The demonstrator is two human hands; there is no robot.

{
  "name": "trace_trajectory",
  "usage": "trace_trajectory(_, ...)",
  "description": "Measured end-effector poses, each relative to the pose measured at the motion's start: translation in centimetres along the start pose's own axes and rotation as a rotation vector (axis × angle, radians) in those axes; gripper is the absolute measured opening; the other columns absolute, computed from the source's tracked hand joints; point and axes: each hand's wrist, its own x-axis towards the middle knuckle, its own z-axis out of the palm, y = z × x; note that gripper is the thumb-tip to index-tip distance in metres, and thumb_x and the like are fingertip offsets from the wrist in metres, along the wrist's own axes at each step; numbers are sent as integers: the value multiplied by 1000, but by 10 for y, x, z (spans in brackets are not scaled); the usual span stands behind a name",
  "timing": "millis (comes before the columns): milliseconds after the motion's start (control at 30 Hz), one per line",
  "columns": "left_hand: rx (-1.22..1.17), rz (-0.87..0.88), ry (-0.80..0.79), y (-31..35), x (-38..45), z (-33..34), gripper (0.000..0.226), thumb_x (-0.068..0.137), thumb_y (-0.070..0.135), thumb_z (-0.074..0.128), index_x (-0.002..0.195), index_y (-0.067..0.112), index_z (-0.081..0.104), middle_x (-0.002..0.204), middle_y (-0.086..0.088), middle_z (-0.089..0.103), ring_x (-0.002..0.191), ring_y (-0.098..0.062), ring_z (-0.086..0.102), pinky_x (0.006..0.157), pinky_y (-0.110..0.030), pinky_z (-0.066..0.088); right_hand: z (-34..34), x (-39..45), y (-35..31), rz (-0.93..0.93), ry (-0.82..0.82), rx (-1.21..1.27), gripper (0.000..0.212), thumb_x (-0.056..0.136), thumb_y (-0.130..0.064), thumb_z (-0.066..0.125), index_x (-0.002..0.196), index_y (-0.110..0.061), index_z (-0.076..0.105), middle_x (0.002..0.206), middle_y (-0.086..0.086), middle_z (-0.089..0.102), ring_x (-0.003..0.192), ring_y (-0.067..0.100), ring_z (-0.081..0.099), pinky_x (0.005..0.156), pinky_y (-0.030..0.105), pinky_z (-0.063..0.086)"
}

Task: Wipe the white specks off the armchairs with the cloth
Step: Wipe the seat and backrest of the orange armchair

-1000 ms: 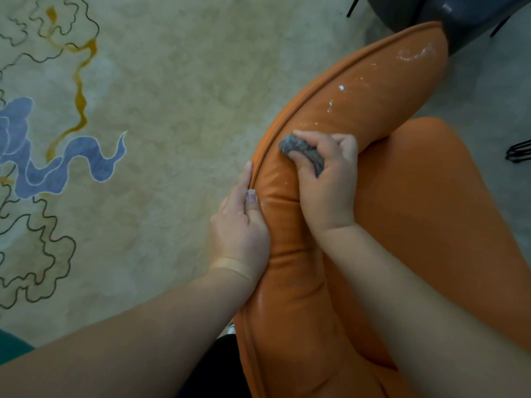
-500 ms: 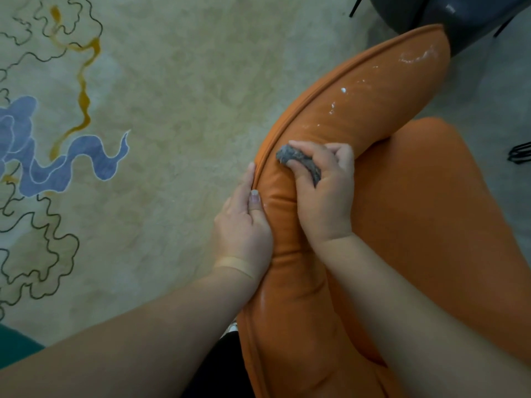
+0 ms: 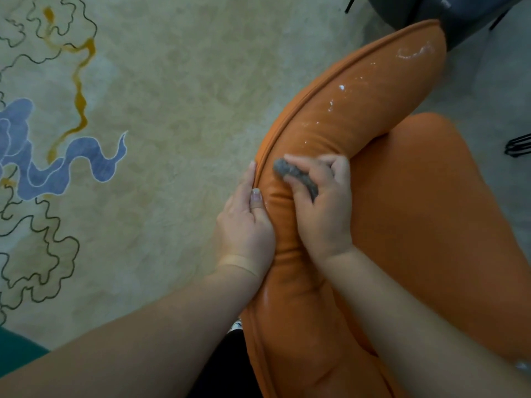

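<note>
The orange armchair [image 3: 402,225] looks like smooth leather with a slight sheen; the grey cloth [image 3: 296,175] fuzzy; the patterned rug [image 3: 161,110] matt, soft-piled.

We find no readable text, label, brand, number or sign anywhere; the rug [image 3: 172,110] carries only wavy blue, yellow and black line patterns.

Open rug [image 3: 178,116] across the left of the frame. Free armrest [image 3: 373,104] surface toward upper right, past the right hand [image 3: 321,205]. Blocked at top right by a dark chair [image 3: 431,12]; left hand [image 3: 247,222] against the armrest's outer edge.
</note>
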Motion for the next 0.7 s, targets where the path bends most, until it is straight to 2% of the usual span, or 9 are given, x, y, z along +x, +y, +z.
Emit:
trace_trajectory(100, -11, 4, 3, 1, 1, 0, 53, 88, 36, 32, 139, 35, 46, 134, 2, 58, 118, -15, 52, 85, -5, 27, -18, -34, -6, 77, -107, 94, 33, 91, -32, 54, 121, -23, 64, 106, 4, 48, 103, 12, 54, 99, 26, 43)
trace_trajectory(167, -14, -4, -1, 1, 1, 0, 53, 88, 36, 32, 139, 36, 46, 135, 2, 57, 119, -14, 52, 86, -4, 27, -32, -33, -8, 136, -194, 133, 35, 93, -36, 43, 124, -30, 59, 108, 1, 49, 105, 1, 51, 97, 12, 37)
trace_trajectory(233, -22, -9, -4, 2, 0, -1, 52, 89, 36, 33, 139, 36, 46, 136, 3, 56, 121, -14, 51, 87, -4, 26, -46, -24, -9, 178, -283, 172, 35, 93, -32, 42, 125, -37, 55, 111, -3, 52, 106, -4, 51, 93, 7, 35)
trace_trajectory(333, -22, -23, -9, 3, -1, -1, 44, 96, 32, 36, 139, 37, 46, 136, 2, 56, 121, -15, 51, 87, -4, 27, -62, -18, -7, 241, -410, 232, 51, 86, -18, 50, 130, -45, 50, 118, -14, 54, 110, -3, 53, 93, 10, 38)
trace_trajectory(433, -1, -45, -15, 5, -1, -1, 43, 100, 22, 41, 139, 38, 45, 136, 0, 56, 121, -18, 52, 86, -5, 27, -68, -17, -4, 225, -422, 208, 60, 88, -7, 58, 132, -46, 49, 115, -21, 52, 110, 4, 55, 95, 18, 43)
trace_trajectory(500, 3, -43, -14, 5, -1, -2, 43, 100, 20, 41, 139, 37, 45, 136, -1, 56, 121, -19, 52, 86, -6, 27, -68, -15, -7, 234, -344, 168, 57, 89, -6, 59, 128, -46, 51, 109, -18, 51, 104, 4, 56, 93, 18, 44)
trace_trajectory(600, 8, -26, -7, 5, 0, -1, 42, 100, 19, 42, 140, 34, 46, 137, -1, 55, 122, -19, 51, 87, -6, 26, -64, -11, -15, 275, -189, 138, 44, 89, -16, 64, 121, -45, 56, 110, -16, 49, 101, 5, 58, 93, 22, 47)
trace_trajectory(700, 10, -38, -14, 6, 0, -2, 43, 100, 18, 42, 140, 35, 45, 138, -1, 54, 124, -19, 50, 87, -6, 26, -60, -14, -20, 271, -249, 116, 42, 93, -16, 60, 128, -38, 56, 111, -8, 51, 99, 7, 58, 92, 18, 46)
